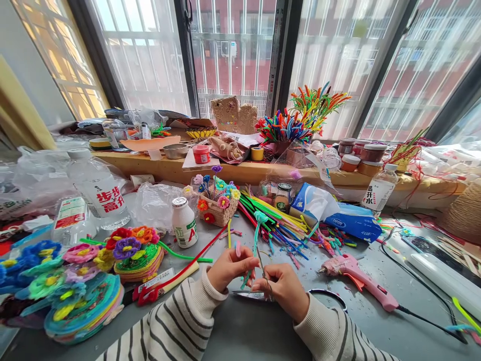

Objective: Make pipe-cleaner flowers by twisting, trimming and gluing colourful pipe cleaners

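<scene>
- Far left: fuzzy flowers (80,271) on the bench (248,336).
- Your left hand (232,269): grip pinching the teal stem (256,239), nearly upright.
- Scissors (251,296), partly hidden by your hands.
- Your right hand (283,291): grip pinching the brown strand (264,272).
- Right: pink glue gun (361,281).

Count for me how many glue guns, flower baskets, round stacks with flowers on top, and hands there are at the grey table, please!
Pink glue gun: 1
Flower basket: 1
Round stacks with flowers on top: 2
Hands: 2
Total: 6
</scene>
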Motion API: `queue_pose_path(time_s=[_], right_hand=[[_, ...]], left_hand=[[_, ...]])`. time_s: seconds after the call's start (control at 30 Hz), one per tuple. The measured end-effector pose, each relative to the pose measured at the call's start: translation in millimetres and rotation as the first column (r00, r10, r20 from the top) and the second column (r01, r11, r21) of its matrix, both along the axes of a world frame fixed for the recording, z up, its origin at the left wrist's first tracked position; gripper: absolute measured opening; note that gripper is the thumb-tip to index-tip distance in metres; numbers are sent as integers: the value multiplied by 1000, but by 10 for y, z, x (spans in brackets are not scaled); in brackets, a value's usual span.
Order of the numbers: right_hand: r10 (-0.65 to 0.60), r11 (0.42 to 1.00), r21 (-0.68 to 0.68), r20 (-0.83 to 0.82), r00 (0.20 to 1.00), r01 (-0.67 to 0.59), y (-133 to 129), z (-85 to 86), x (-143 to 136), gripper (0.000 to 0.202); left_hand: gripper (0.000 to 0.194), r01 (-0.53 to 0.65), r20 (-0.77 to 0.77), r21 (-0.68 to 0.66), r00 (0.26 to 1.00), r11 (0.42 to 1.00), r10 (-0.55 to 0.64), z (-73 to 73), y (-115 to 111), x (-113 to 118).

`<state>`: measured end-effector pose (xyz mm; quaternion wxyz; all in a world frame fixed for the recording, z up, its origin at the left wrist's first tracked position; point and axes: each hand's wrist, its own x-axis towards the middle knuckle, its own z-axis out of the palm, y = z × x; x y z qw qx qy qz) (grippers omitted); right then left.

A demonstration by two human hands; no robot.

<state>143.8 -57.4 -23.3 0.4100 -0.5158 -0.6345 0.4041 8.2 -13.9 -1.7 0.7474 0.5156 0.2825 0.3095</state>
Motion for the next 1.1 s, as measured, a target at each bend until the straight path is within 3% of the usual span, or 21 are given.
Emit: queue_pose_path(time_s=[0.17,0.37,0.53,0.83,0.97,1.1], right_hand=[[128,992,11,-18,992,-128,-9,-5,9,54],[298,953,57,-31,954,-296,-40,44,8,60],[292,955,66,-48,955,-289,-43,94,13,60],[23,999,26,19,1000,-23,-17,5,12,49],[18,1000,11,5,1000,-18,-6,-4,7,50],[130,991,19,-15,991,-129,-18,10,7,56]], left_hand=[[22,-50,19,6,999,999,49,62,-22,7],[21,2,-5,40,1000,999,-2,57,-21,3],[22,98,-17,60,995,993,-97,37,-21,10],[22,46,-56,-1,997,999,-46,53,-25,13],[20,13,-57,22,998,1000,-12,61,-29,6],[20,-12,-18,39,1000,999,13,70,-34,7]])
